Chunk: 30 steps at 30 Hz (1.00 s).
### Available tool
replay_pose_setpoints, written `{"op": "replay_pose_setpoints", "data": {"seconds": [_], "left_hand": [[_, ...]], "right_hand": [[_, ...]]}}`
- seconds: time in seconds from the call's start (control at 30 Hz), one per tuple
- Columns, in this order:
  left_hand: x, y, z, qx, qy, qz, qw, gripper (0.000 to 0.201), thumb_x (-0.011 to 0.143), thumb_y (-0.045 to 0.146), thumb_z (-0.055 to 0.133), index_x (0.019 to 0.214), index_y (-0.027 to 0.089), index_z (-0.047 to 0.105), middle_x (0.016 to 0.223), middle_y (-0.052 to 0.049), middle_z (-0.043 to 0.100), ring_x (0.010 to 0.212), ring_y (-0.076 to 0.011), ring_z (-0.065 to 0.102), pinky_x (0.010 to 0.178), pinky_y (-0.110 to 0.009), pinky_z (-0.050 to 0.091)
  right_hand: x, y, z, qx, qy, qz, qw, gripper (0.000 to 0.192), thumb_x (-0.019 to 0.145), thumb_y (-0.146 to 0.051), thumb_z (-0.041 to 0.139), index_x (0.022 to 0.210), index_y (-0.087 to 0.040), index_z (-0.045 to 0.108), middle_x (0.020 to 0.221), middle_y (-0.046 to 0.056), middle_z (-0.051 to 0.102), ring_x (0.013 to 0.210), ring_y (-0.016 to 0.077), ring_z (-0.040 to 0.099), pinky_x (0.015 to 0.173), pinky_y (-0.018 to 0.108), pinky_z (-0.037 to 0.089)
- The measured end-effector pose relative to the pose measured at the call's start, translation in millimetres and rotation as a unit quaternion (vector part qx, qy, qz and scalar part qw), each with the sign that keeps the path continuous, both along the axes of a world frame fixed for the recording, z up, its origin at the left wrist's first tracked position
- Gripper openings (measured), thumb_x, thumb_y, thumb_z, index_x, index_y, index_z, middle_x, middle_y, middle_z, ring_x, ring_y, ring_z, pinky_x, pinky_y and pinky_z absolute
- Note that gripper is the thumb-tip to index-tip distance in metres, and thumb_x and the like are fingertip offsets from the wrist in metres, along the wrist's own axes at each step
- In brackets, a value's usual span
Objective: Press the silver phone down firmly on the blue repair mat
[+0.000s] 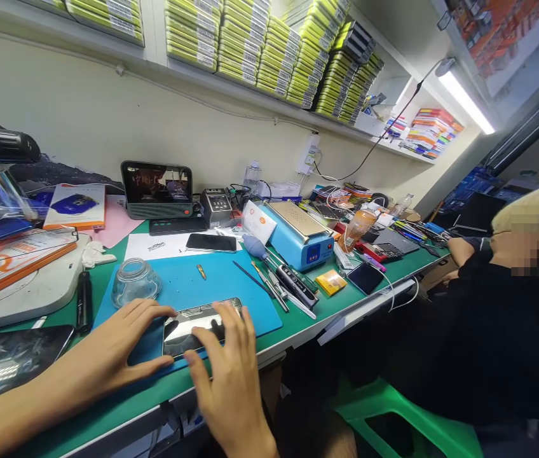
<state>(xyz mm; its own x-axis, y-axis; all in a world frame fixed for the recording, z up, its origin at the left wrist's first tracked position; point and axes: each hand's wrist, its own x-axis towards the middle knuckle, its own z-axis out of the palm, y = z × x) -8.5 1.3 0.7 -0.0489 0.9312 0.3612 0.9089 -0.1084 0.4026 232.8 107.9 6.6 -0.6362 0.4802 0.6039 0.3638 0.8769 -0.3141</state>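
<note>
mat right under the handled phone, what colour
Blue; the mat shows best in the head view.

A dark rectangular glass-faced phone [186, 327] lies between left hand [126, 340] and right hand [231, 375]; round clear glass jar [135, 284] beyond the left.

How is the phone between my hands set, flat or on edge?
Flat: the phone lies on the blue mat, broad shiny face up.

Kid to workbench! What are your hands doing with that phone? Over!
Left hand: fingers spread at left end of phone. Right hand: fingers over its shiny face. Phone lying on blue mat. Glass jar close beyond left hand.
</note>
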Motion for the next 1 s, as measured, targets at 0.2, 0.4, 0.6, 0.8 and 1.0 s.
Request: {"op": "replay_pose_setpoints", "data": {"seconds": [0.2, 0.4, 0.6, 0.8, 1.0], "left_hand": [[3, 0, 2.3, -0.029, -0.022, 0.004, 0.999, 0.05, 0.101, 0.06, 0.068, 0.142, 0.034, 0.055, 0.136, -0.003, 0.063, 0.129, -0.0272, 0.06, 0.111, -0.04, 0.053], [5, 1, 5.6, -0.011, -0.037, -0.001, 0.999, 0.049, 0.101, 0.056, 0.07, 0.141, 0.03, 0.056, 0.135, -0.007, 0.064, 0.128, -0.0293, 0.06, 0.11, -0.042, 0.054], [7, 0, 8.6, -0.023, -0.025, -0.001, 0.999, 0.046, 0.102, 0.054, 0.068, 0.138, 0.028, 0.057, 0.133, -0.007, 0.064, 0.127, -0.0294, 0.061, 0.108, -0.043, 0.056], [7, 1, 11.0, -0.035, -0.037, 0.006, 0.999, 0.048, 0.103, 0.055, 0.067, 0.143, 0.034, 0.05, 0.139, -0.003, 0.061, 0.132, -0.0261, 0.057, 0.114, -0.041, 0.052], [-1, -7, -4.3, 0.02, 0.015, -0.007, 1.0, 0.049, 0.104, 0.059, 0.063, 0.143, 0.033, 0.048, 0.136, -0.003, 0.064, 0.129, -0.0255, 0.061, 0.11, -0.037, 0.055]], "right_hand": [[12, 15, -2.2, 0.001, -0.002, -0.065, 0.998, 0.025, 0.11, -0.035, 0.056, 0.128, -0.026, 0.069, 0.161, 0.01, 0.055, 0.156, 0.0366, 0.045, 0.12, 0.073, 0.05], [-14, -6, 7.8, 0.012, -0.054, 0.056, 0.997, 0.037, 0.109, -0.048, 0.057, 0.138, -0.026, 0.066, 0.166, 0.007, 0.051, 0.159, 0.032, 0.043, 0.129, 0.066, 0.045], [-19, 3, 10.7, -0.005, -0.076, 0.019, 0.997, 0.046, 0.11, -0.05, 0.052, 0.149, -0.028, 0.061, 0.17, 0.008, 0.047, 0.161, 0.0357, 0.039, 0.128, 0.071, 0.042], [-8, -8, 12.4, 0.0, -0.082, 0.078, 0.994, 0.044, 0.11, -0.033, 0.05, 0.153, -0.027, 0.059, 0.171, 0.002, 0.044, 0.164, 0.0298, 0.033, 0.129, 0.061, 0.046], [-26, -2, 8.2, -0.005, -0.076, 0.034, 0.997, 0.041, 0.111, -0.034, 0.049, 0.149, -0.032, 0.061, 0.174, 0.006, 0.04, 0.164, 0.0319, 0.034, 0.129, 0.067, 0.042]]}}
